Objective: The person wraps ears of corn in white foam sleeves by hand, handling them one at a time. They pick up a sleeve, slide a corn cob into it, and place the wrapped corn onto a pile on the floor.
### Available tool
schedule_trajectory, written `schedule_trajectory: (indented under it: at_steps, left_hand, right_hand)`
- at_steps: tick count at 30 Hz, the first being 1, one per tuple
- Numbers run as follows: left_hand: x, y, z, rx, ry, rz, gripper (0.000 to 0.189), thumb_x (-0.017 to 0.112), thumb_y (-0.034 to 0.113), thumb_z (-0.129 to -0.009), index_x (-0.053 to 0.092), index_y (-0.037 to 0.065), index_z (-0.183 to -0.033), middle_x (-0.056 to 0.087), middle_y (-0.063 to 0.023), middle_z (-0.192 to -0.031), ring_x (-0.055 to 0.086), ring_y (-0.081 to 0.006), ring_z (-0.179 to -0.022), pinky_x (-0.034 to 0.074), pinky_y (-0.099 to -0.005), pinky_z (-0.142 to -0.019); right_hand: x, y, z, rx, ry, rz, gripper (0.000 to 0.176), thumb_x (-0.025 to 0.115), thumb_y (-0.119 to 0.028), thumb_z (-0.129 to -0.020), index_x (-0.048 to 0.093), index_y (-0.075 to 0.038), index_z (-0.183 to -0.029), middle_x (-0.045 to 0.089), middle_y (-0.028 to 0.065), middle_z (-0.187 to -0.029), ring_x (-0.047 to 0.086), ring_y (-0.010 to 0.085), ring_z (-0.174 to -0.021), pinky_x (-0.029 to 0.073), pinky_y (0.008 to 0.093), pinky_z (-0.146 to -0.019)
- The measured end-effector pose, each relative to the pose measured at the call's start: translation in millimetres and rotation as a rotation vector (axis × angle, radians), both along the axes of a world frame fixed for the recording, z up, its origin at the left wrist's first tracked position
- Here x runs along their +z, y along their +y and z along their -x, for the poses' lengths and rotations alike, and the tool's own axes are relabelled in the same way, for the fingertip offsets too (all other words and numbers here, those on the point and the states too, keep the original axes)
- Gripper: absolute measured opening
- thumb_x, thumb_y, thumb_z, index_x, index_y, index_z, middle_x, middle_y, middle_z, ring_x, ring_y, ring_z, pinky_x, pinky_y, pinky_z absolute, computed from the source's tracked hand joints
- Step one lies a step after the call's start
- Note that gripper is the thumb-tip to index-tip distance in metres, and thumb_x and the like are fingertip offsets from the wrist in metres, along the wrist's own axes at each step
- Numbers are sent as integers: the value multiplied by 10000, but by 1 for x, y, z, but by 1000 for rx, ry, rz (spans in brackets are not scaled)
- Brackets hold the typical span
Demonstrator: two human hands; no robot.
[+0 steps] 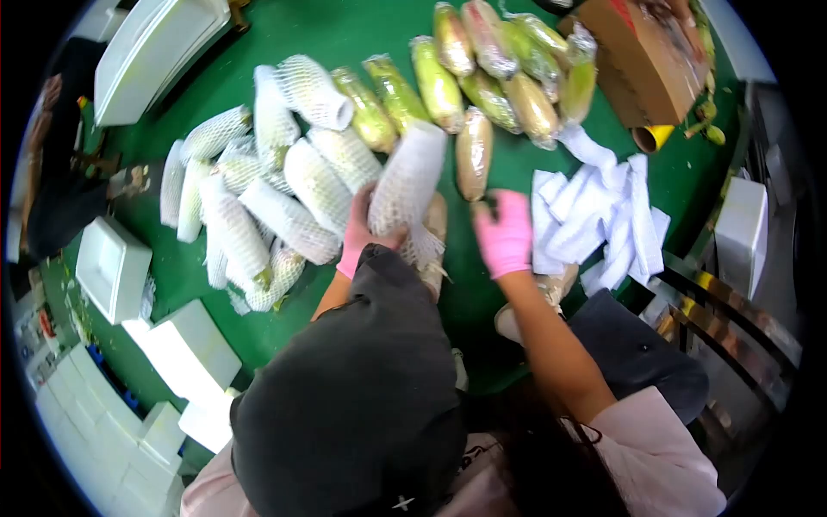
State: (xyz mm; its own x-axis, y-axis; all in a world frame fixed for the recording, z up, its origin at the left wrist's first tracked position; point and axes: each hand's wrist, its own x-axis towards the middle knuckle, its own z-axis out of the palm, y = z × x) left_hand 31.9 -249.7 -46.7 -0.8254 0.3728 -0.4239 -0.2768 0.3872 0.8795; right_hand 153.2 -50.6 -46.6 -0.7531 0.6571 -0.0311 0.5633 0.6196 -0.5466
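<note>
My left hand point(366, 226), in a pink glove, is closed around a white foam net sleeve point(408, 177) that stands up at a tilt. What is inside the sleeve is hard to see. My right hand point(503, 231), also pink-gloved, has bent fingers close to the lower end of a plastic-wrapped corn cob point(474, 155); whether they touch it is unclear. Several wrapped cobs point(437, 84) lie beyond. To the left is a pile of cobs in foam nets point(233, 224). A heap of flat white foam sleeves point(594, 211) lies right of my right hand.
A cardboard box point(633, 65) stands at the back right, with another person's hand at it. White foam boxes point(155, 56) are at the left and back left. Another person's arm point(41, 129) shows at the far left. The surface point(345, 34) is green.
</note>
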Motion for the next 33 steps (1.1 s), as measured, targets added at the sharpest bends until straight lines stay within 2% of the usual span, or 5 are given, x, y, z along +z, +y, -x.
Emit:
schedule_trajectory:
  at_steps: [9, 17, 20, 27, 33]
  left_hand:
    - [72, -140, 103, 740, -323, -665, 536, 527, 309, -930, 390, 90, -1399, 561, -98, -1287, 560, -274, -1155, 502, -425, -916]
    - [80, -96, 96, 224, 777, 982, 840, 703, 251, -753, 293, 43, -1456, 325, -314, -1436, 361, -458, -1311, 320, -458, -1091]
    - [117, -35, 86, 107, 643, 142, 795, 704, 139, -727, 344, 47, -1429, 305, -265, -1464, 321, -423, -1352, 285, -475, -1109]
    - [71, 70, 70, -327, 90, -626, 782, 502, 505, -906, 264, 4, -1457, 294, -168, -1501, 344, -285, -1366, 237, -407, -1137]
    - [-4, 85, 16, -301, 60, -615, 692, 389, 429, -1006, 198, -43, -1475, 285, -178, -1506, 222, -263, -1420, 156, -370, -1158]
  right_hand:
    - [-53, 92, -67, 5, -281, -254, 480, 577, -51, -774, 514, -45, -1251, 569, 216, -1103, 539, 408, -1042, 437, 452, -915]
    - [20, 55, 2, -197, 118, 384, 171, 677, -145, -832, 624, -12, -927, 524, 48, -716, 470, 132, -696, 436, 275, -670]
    - [81, -1, 46, 37, 353, 268, 233, 692, -50, -751, 597, -44, -964, 554, 40, -884, 518, 152, -746, 453, 279, -683]
    - [94, -16, 99, -173, 531, 1764, 377, 554, -197, -948, 519, -18, -1278, 570, -2, -1004, 509, 65, -816, 431, 190, -718]
    - [-19, 4, 55, -97, 281, 1310, 303, 549, -194, -936, 574, 8, -1160, 622, 48, -970, 602, 160, -884, 489, 275, -787]
